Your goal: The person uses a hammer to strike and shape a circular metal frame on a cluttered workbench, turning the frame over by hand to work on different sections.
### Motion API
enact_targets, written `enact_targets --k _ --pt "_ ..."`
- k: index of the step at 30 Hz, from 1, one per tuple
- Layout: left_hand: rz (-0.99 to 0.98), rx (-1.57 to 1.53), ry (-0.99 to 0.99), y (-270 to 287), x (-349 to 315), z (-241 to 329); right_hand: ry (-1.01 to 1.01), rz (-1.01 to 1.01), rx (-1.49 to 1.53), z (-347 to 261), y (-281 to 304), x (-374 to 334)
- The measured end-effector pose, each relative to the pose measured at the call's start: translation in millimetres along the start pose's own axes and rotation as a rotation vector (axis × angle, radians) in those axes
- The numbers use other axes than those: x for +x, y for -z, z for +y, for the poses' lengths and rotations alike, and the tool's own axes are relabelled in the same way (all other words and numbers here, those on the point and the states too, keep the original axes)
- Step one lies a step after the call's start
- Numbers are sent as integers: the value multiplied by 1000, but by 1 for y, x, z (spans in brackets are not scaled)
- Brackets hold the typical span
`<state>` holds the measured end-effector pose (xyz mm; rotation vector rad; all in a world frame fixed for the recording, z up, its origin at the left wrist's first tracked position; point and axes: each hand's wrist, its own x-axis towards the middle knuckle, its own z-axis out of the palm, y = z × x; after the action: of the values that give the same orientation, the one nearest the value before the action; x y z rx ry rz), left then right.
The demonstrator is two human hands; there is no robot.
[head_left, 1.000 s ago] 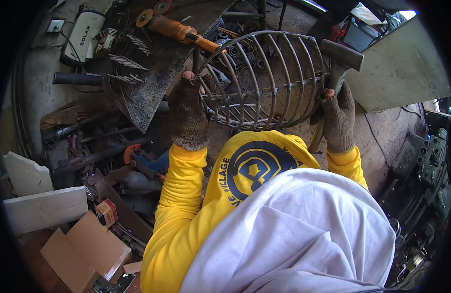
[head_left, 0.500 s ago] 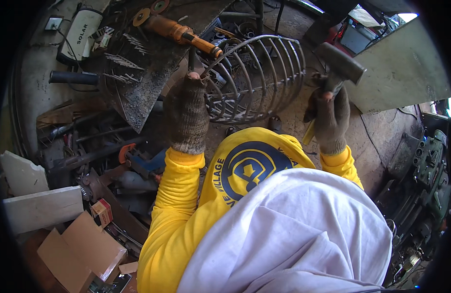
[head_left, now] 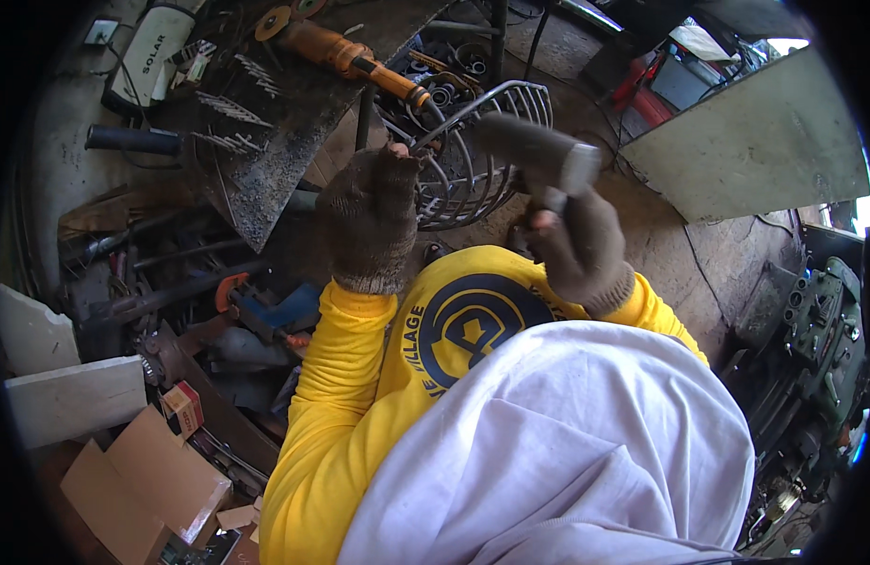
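Observation:
A rounded cage of bent steel bars (head_left: 458, 215) stands in front of me, tilted, beside the workbench. My left hand (head_left: 369, 221), in a worn brown knit glove with bare fingertips, is closed at the cage's near left edge. In a matching glove, my right hand (head_left: 585, 250) grips a hammer (head_left: 540, 158) by its handle. The blurred hammer head is in front of the cage's right part and hides some bars; whether they touch, I cannot tell.
An orange angle grinder (head_left: 336, 56) lies on the dark metal workbench (head_left: 308, 141), near several short rods (head_left: 232, 108). A pale sheet panel (head_left: 746, 141) leans at right, above a green machine (head_left: 821, 320). Scrap metal and an open cardboard box (head_left: 162, 471) crowd the left.
My right hand has swung the hammer leftward and in front of the cage. The cage has turned and shifted, showing less of its side; my left hand stays at its edge.

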<state>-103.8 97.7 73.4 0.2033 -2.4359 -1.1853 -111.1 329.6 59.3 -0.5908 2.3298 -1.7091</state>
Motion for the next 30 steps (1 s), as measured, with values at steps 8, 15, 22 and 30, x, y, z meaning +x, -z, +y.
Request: enact_targets --k 8,15,22,30 --pt "37 36 -18 0 8 -11 -28 88 39 -25 -8 6" --pt "17 76 2 4 9 -22 14 90 38 -23 0 0" --pt "15 85 -99 -1 12 -15 279 157 895 -25 -12 -1" --pt "84 -23 -40 -9 8 -24 12 61 0 -32 7 1"
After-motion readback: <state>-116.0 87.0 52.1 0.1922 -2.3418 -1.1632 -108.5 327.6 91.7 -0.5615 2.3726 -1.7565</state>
